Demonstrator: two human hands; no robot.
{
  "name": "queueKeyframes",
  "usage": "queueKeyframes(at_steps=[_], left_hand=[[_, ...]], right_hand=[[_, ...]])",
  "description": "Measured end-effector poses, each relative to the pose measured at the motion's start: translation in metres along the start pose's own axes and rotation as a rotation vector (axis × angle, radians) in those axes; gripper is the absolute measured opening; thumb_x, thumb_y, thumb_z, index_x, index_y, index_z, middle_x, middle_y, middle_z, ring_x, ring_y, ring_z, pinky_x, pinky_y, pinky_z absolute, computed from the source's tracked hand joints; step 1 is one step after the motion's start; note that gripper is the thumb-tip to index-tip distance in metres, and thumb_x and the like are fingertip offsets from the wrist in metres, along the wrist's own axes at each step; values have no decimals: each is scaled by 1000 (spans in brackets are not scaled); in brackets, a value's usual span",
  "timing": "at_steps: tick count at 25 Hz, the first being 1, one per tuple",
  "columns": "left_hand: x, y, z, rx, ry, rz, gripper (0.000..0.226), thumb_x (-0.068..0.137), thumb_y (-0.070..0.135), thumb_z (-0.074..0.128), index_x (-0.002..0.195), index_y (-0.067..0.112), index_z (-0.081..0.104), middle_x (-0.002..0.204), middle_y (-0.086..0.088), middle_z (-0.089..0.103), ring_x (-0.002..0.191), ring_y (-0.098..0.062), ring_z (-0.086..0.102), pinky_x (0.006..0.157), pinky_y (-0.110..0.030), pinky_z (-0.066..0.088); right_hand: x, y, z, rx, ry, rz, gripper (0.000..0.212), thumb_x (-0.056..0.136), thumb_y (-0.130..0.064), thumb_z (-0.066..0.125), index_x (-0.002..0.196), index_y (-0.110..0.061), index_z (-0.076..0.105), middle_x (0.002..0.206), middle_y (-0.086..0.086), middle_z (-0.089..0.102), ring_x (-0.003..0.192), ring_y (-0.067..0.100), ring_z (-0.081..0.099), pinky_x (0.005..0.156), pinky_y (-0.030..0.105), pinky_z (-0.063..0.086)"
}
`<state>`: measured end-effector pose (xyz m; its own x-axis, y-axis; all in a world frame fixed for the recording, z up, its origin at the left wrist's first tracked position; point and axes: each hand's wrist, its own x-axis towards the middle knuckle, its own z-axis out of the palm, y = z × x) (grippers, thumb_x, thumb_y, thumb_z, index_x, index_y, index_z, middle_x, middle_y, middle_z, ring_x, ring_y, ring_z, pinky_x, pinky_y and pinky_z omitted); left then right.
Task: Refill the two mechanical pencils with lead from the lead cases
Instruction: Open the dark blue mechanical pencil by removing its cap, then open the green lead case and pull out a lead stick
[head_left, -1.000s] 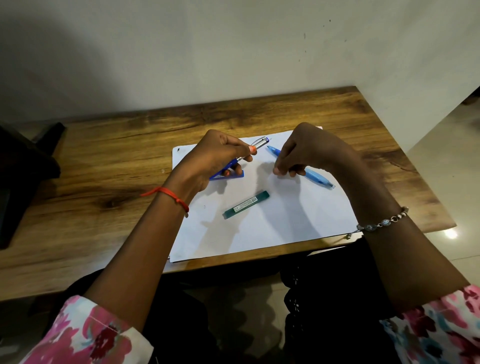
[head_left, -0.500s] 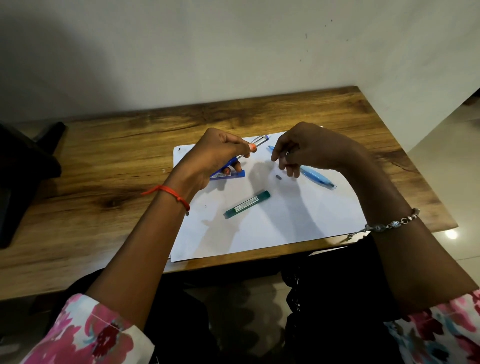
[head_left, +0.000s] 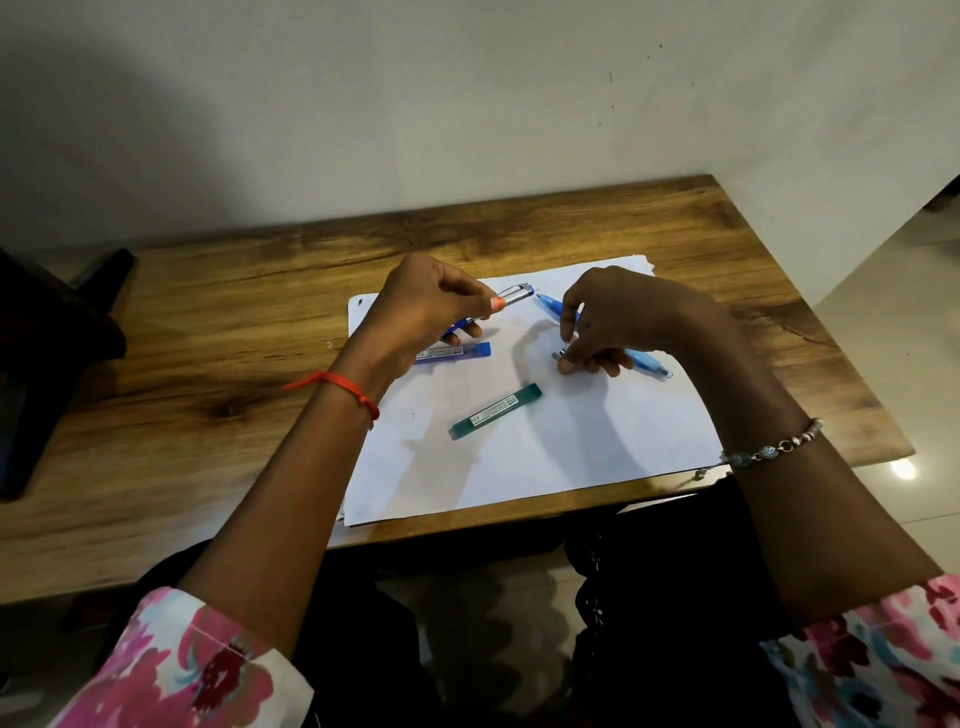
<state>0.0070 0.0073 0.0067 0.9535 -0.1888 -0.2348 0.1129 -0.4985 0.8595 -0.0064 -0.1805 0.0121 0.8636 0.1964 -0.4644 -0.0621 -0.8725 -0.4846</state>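
Close against a plain white wall, the wooden surface carries a paper sheet. The left hand has its fingers clamped round the blue pencil, held above the sheet. The right hand pinches a small grey cap on the sheet, over the light-blue pencil. The blue lead case and the green lead case lie on the paper. Pale floor tiles show at right.

1. I see a plain pale wall behind (few small marks).
2. Wood-grain surface, dark furniture at its left end.
3. Glossy pale floor right, with one bright glare.
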Motion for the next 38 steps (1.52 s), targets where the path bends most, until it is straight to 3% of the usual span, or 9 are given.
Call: queueKeyframes(at_steps=[5,10,14,19,23,26,30,33,38], left_hand=[[12,-10,-1,271,94,209,15,76,11,71,90,4,73,88,-11,72,75,-10,59,62,-7,39],[25,-24,5,366,117,213,13,74,17,73,85,11,75,88,-10,72,94,-28,59,82,-39,50],[28,-26,7,428,120,220,19,74,20,73,91,11,75,94,-10,67,96,-28,55,78,-37,46],[28,-26,8,426,136,196,28,74,25,74,98,12,72,99,-9,67,97,-26,56,76,-33,43],[25,-20,9,401,146,240,32,73,30,73,100,14,71,96,-4,65,97,-23,54,77,-33,44],[20,-13,7,343,170,307,30,73,28,74,98,12,71,93,-3,65,87,-17,53,68,-23,41],[9,-4,9,240,130,352,22,74,20,74,92,7,72,83,-6,67,66,-4,54,57,-5,36],[2,-1,8,108,16,248,18,77,13,71,94,6,72,79,-5,70,66,-2,59,61,-11,45],[-12,6,-9,-425,-390,-135,19,87,11,55,94,-1,67,78,-7,75,75,-17,72,69,-24,59]], right_hand=[[-2,-1,-3,38,15,-17,23,75,-11,75,85,8,65,55,7,65,34,9,52,39,17,45],[-2,2,-5,39,46,-35,22,76,-15,75,81,5,66,64,13,69,43,16,55,50,24,48],[-2,3,-6,30,69,-45,22,75,-19,74,79,3,69,61,9,69,51,19,58,51,23,47],[-4,4,-7,59,97,-109,20,75,-18,75,73,0,68,43,-3,61,34,10,47,44,17,41],[-10,-1,-8,114,32,-230,12,71,-14,78,80,-8,72,47,-3,63,36,9,47,41,17,39],[-6,-13,0,12,-133,-287,16,70,-15,79,84,-17,72,54,1,65,37,8,47,44,16,41],[0,-22,12,-98,-162,-280,17,70,-13,79,86,-17,73,51,-9,57,38,2,50,44,11,42],[-3,-17,5,-27,-82,-357,17,70,-10,78,84,-20,74,60,-3,64,45,6,52,50,19,45],[-12,-5,-14,369,171,-443,23,70,3,75,89,-10,73,80,8,73,66,20,65,62,30,54]])
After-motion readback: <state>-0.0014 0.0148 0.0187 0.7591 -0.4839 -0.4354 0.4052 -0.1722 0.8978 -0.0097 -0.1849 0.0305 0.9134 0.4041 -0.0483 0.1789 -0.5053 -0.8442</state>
